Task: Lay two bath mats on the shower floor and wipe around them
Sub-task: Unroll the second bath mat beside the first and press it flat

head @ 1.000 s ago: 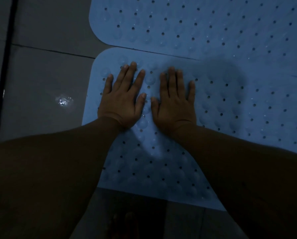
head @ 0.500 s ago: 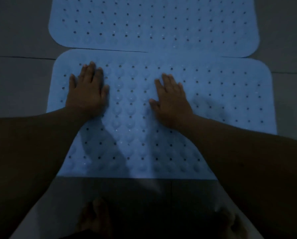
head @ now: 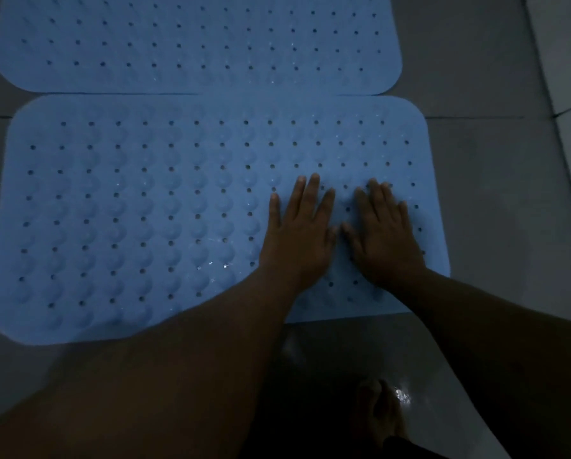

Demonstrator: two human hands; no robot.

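Bath mats (head: 145,210) flat on shower floor (head: 493,193), edge to edge; left hand (head: 299,233) and right hand (head: 385,236) flat, pressing near mat. Probably soft, floppy rubber, slippery wet; best lifted by corners.

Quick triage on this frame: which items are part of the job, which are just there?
Job:
- near blue bath mat, both hands pressed flat on its right part
- far blue bath mat, edge to edge with the near one
- left hand
- right hand
- grey tiled floor

Just there:
- bare foot
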